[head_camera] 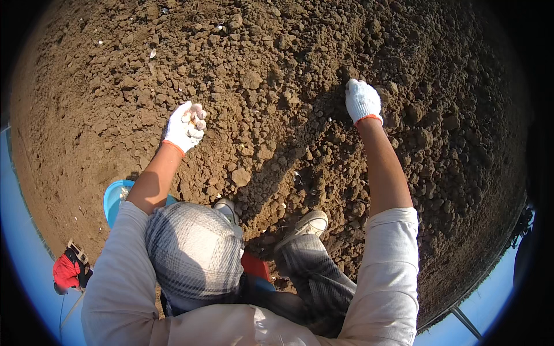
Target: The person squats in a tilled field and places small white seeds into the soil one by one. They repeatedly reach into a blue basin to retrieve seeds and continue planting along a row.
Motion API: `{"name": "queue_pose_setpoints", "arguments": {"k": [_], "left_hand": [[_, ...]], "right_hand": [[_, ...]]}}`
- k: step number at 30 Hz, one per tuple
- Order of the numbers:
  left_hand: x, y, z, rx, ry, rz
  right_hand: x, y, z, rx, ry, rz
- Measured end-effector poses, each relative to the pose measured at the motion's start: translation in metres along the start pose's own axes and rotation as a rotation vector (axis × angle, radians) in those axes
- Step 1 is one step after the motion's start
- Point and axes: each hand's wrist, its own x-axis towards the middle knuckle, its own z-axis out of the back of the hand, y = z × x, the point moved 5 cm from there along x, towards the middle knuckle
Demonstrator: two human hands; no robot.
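Both my hands wear white knit gloves with orange cuffs. My left hand (185,126) is palm up over the soil, its fingers curled around several small whitish cloves or bulbs (193,119), which look like garlic cloves. My right hand (363,100) is lowered to the cloddy brown soil (268,112), knuckles up, its fingertips at the ground and partly hidden; whether they pinch anything cannot be seen. Beside my left forearm stands a light blue basin (113,200) with whitish pieces in it, partly covered by my arm.
My shoes (312,222) stand on the loose soil, with a red object (255,266) between my legs. Small white pieces (152,53) lie scattered on the ground. Another person in red (66,271) is at the far lower left, beside a wooden frame-like object (78,252).
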Motion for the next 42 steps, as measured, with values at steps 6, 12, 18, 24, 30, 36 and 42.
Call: {"name": "queue_pose_setpoints", "arguments": {"k": [6,12,18,24,30,36,42], "left_hand": [[0.003,-0.002,0.001,-0.019,0.076,0.009],[-0.001,-0.002,-0.005,-0.07,0.063,0.061],[-0.031,0.01,-0.071,-0.252,0.36,0.143],[-0.062,0.039,-0.161,-0.044,0.643,0.376],[-0.071,0.09,-0.2,0.314,0.573,0.525],[-0.067,0.157,-0.197,0.465,0.4,0.736],[-0.056,0.199,-0.208,0.539,0.439,0.811]], "right_hand": [[0.002,-0.002,-0.018,-0.156,0.069,0.109],[0.012,0.001,-0.021,-0.221,0.045,0.038],[-0.037,0.051,0.06,0.019,-0.039,0.189],[-0.128,0.102,0.131,0.696,-0.13,0.405],[-0.186,0.087,0.145,0.535,-0.31,0.508],[-0.215,0.073,0.078,0.488,-0.156,0.345],[-0.224,0.044,0.049,0.526,-0.116,0.337]]}}
